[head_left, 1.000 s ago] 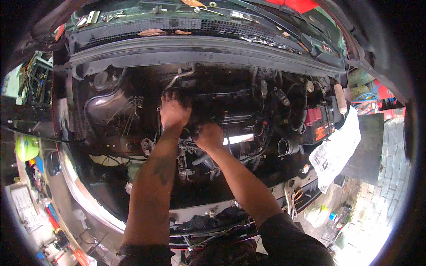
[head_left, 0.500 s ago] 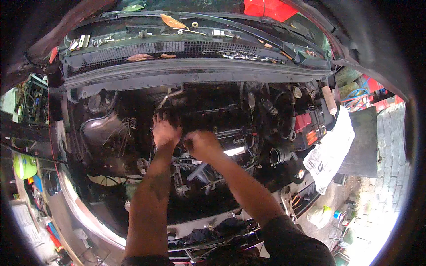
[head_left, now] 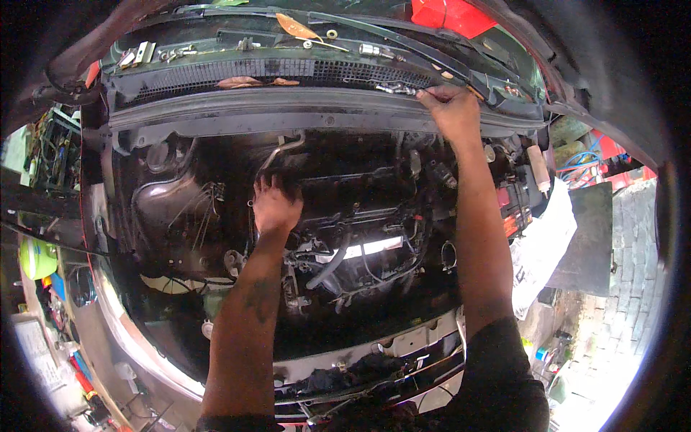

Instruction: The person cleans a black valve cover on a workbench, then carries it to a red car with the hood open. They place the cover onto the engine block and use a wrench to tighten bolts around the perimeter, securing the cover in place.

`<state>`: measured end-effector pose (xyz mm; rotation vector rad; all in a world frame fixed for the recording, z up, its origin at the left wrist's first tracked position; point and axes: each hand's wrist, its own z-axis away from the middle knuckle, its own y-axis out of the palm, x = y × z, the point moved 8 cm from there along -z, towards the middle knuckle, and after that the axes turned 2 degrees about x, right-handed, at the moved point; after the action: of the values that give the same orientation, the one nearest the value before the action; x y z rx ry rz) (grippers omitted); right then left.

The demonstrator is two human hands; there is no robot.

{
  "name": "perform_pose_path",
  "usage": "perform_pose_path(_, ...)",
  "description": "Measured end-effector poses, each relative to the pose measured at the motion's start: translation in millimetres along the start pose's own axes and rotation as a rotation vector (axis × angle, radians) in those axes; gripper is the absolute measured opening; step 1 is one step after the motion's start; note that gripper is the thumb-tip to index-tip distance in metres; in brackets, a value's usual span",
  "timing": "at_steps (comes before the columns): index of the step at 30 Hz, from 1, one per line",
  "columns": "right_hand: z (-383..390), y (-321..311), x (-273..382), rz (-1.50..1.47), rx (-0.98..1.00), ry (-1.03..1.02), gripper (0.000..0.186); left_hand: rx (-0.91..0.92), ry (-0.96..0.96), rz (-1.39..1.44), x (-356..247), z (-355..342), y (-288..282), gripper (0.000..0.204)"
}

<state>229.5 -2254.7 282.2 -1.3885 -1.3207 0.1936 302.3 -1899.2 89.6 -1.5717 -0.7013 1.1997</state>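
My left hand [head_left: 278, 209] is down in the engine bay. Its fingers curl over a dark part near a bent metal pipe [head_left: 277, 151]; what lies under them is hidden. My right hand [head_left: 453, 114] reaches up to the cowl below the windscreen. Its thumb and fingertips are pinched at the right end of a shiny, jointed metal tool [head_left: 396, 89], which lies on the black cowl grille [head_left: 273, 70]. The dark engine [head_left: 353, 187] with its hoses and wiring fills the bay below.
A chrome socket piece [head_left: 378, 51], small metal parts [head_left: 176, 52] and dry leaves [head_left: 299, 27] lie along the cowl and windscreen base. A battery [head_left: 515, 212], a pale tube [head_left: 537, 168] and a white printed sheet [head_left: 547, 245] are at the right. The raised bonnet frames the top.
My right hand has left the engine beside my left hand and moved up and right to the metal tool on the cowl. My left hand stays at the same engine part.
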Motion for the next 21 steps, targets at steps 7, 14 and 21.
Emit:
perform_pose_path(7,9,-22,7,-0.175,-0.074,0.028,0.028,-0.015,0.065,-0.027,-2,-4,4,0.058)
perform_pose_path(14,160,21,16,-0.489,0.315,-0.081,0.019,-0.024,0.034,0.016,-1,-3,3,0.056)
perform_pose_path(21,267,152,-13,-0.159,0.480,-0.111,0.022,-0.041,0.027,-0.022,-4,0,-4,0.055)
